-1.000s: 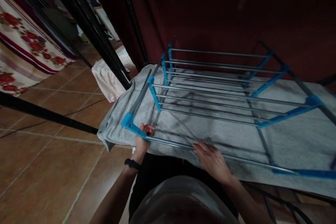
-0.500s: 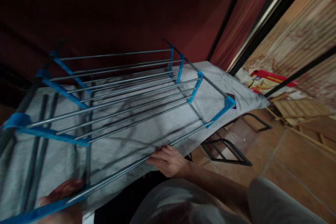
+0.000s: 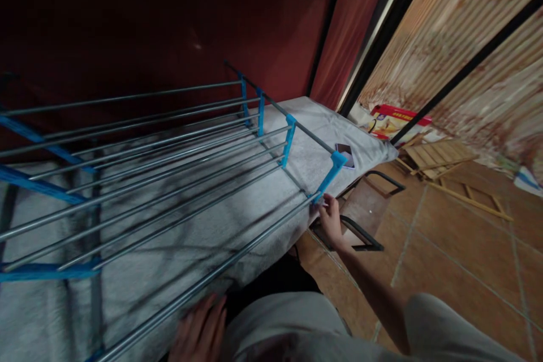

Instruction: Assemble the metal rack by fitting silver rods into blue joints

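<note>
A rack of grey metal rods (image 3: 186, 195) with blue plastic brackets lies across a cloth-covered table. My right hand (image 3: 331, 218) is at the rack's near right corner, its fingers closed around the lower end of a blue bracket (image 3: 328, 178), where the front rod (image 3: 229, 260) meets it. At the bottom of the view, my left hand (image 3: 199, 328) is open, fingers stretched out just below that front rod and apart from it as far as I can see. The rack's near left end runs out of view.
The grey cloth (image 3: 169, 237) covers the table up to a dark red wall (image 3: 169, 17). A phone-like dark flat object (image 3: 344, 154) lies near the right edge. Beside the table stands a black-framed chair (image 3: 365, 206). Farther right are wooden slatted pieces (image 3: 441, 158) and a red box (image 3: 399, 120).
My right hand has moved right along the front rod to the corner bracket. My left hand has left the rod's left end and moved right. The view has turned rightward.
</note>
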